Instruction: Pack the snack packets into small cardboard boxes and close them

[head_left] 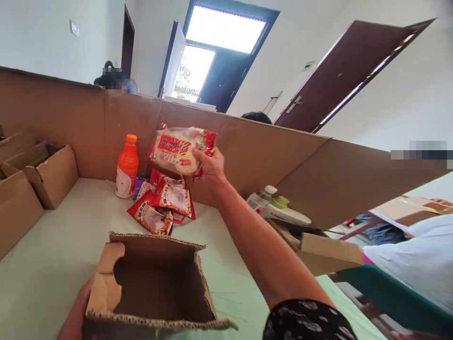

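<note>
My right hand (211, 165) is stretched forward and closed on a red and cream snack packet (179, 150), held in the air above a pile of similar red packets (163, 203) on the pale green tabletop (53, 264). My left hand (76, 316) grips the near left side of an open cardboard box (148, 283) at the table's front; its fingers are hidden behind the box wall. The box looks empty inside.
An orange drink bottle (126, 167) stands left of the packet pile. Open cardboard boxes (49, 172) line the left edge. A tall cardboard wall (283, 160) runs behind the table. A clear water bottle (261, 197), a white device (286, 215) and another box (325, 252) sit at right.
</note>
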Demonstrator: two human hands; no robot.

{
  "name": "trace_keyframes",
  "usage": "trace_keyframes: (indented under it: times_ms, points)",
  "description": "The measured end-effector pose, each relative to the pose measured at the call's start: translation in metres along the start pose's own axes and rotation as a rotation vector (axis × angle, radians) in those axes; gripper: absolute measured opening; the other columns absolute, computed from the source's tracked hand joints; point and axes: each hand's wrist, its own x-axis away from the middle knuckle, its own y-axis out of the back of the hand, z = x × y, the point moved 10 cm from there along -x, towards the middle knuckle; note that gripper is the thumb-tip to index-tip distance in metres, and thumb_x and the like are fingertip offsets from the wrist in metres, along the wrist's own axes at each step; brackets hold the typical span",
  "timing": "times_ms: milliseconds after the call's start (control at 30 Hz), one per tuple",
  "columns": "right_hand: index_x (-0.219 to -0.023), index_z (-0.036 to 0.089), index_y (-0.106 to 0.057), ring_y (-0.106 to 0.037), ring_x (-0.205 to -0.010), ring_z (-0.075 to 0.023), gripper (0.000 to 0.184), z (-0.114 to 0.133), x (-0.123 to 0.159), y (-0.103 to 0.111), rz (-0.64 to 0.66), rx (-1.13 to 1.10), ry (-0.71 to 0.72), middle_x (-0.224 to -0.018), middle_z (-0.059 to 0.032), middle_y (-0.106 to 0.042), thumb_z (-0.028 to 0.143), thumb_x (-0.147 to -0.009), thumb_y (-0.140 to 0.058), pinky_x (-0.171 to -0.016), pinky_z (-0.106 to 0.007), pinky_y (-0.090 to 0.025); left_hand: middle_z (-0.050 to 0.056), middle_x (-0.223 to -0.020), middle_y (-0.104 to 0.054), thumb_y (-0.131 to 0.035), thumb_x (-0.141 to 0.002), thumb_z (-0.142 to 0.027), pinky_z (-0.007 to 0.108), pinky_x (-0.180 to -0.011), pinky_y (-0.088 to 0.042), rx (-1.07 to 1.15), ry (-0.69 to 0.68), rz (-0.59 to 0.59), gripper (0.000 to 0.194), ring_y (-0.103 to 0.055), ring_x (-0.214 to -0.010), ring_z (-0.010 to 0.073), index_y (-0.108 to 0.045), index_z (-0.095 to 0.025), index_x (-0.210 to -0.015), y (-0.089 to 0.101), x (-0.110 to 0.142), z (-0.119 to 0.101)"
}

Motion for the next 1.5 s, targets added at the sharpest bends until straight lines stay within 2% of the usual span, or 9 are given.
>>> trace_keyframes:
  times_ms: [167,300,433,533,700,900,1133,1333,1500]
  points:
    - [-0.098,0.027,-0.058,-0.075,-0.091,-0.0209,0.046,0.073,0.069,0.042,-0.045,-0.075,-0.006,-0.098,0.0007,-0.08,0.044,-0.064,-0.084,-0.082,-0.039,-0.064,0.005,-0.162,-0.04,-0.044,-0.094,-0.05,0.052,-0.116,-0.042,0.184,0.099,-0.132,0.066,-0.045,-0.143,0.0347,-0.029,-0.035,-0.156,0.054,0.001,-0.021]
    - [-0.091,0.022,-0.065,-0.075,-0.064,-0.028,0.051,0.101,0.136,0.066,-0.027,0.047,-0.169,-0.079,-0.0057,-0.078,0.043,-0.053,-0.091,-0.056,-0.042,-0.064,0.003,-0.152,-0.052,-0.049,-0.095,-0.044,0.051,-0.118,-0.039,0.191,-0.066,-0.155,0.044,-0.045,-0.142,0.0314,-0.055,-0.037,-0.139,0.1,-0.03,-0.101]
    - [-0.091,0.021,-0.068,-0.075,-0.062,-0.0266,0.056,0.111,0.175,0.057,0.116,0.161,-0.274,-0.078,-0.0062,-0.078,0.043,-0.047,-0.095,-0.05,-0.036,-0.063,0.005,-0.115,-0.075,-0.045,-0.098,-0.039,0.044,-0.104,-0.05,-0.052,-0.437,0.29,0.034,-0.067,-0.112,0.0276,-0.071,-0.03,-0.116,0.066,-0.069,-0.194]
    - [-0.094,0.019,-0.069,-0.074,-0.064,-0.0227,0.053,0.113,0.181,0.04,0.194,0.2,-0.245,-0.08,-0.0055,-0.078,0.044,-0.053,-0.093,-0.053,-0.033,-0.063,0.004,-0.077,-0.074,-0.042,-0.1,-0.043,0.038,-0.083,-0.053,-0.35,-0.617,0.445,0.04,-0.067,-0.077,0.0239,-0.074,-0.025,-0.084,0.034,-0.08,-0.222]
    - [-0.09,0.018,-0.071,-0.07,-0.06,-0.0188,0.039,0.11,0.179,0.017,0.347,0.433,-0.13,-0.074,-0.0028,-0.076,0.045,-0.066,-0.085,-0.049,-0.028,-0.056,0.005,-0.062,-0.063,-0.052,-0.094,-0.054,0.048,-0.089,-0.049,-0.529,-0.628,0.336,0.046,-0.059,-0.069,0.0255,-0.064,-0.022,-0.064,0.039,-0.083,-0.216]
    - [-0.085,0.018,-0.071,-0.064,-0.057,-0.0159,0.033,0.123,0.179,0.007,0.381,0.568,0.009,-0.07,-0.0018,-0.073,0.045,-0.069,-0.082,-0.047,-0.026,-0.05,0.006,-0.089,-0.068,-0.059,-0.091,-0.03,0.044,-0.093,-0.049,-0.528,-0.595,0.161,0.013,-0.062,-0.092,0.0267,-0.068,-0.022,-0.088,0.071,-0.053,-0.19]
    - [-0.092,0.019,-0.066,-0.065,-0.07,-0.0166,0.04,0.109,0.184,-0.045,0.366,0.115,-0.04,-0.081,-0.0008,-0.072,0.044,-0.067,-0.084,-0.06,-0.029,-0.055,0.007,-0.097,-0.063,-0.05,-0.098,-0.029,0.033,-0.075,-0.051,-0.344,-0.499,0.066,0.019,-0.058,-0.092,0.0227,-0.062,-0.02,-0.086,0.07,-0.042,-0.169]
    - [-0.089,0.024,-0.062,-0.063,-0.058,-0.0139,0.047,0.043,0.189,-0.018,0.134,-0.334,-0.222,-0.072,0.0058,-0.069,0.043,-0.058,-0.091,-0.057,-0.027,-0.055,0.008,-0.107,-0.059,-0.049,-0.1,-0.023,0.035,-0.087,-0.05,-0.3,-0.521,0.016,0.018,-0.054,-0.106,0.0238,-0.058,-0.019,-0.085,0.072,-0.037,-0.153]
    - [-0.1,0.029,-0.064,-0.071,-0.075,-0.0179,0.051,0.031,0.19,0.009,-0.073,-0.512,-0.117,-0.093,0.0042,-0.076,0.043,-0.059,-0.092,-0.075,-0.035,-0.061,0.008,-0.109,-0.056,-0.049,-0.098,-0.015,0.033,-0.096,-0.047,-0.258,-0.58,-0.023,0.019,-0.051,-0.117,0.0236,-0.061,-0.019,-0.085,0.073,-0.031,-0.154]
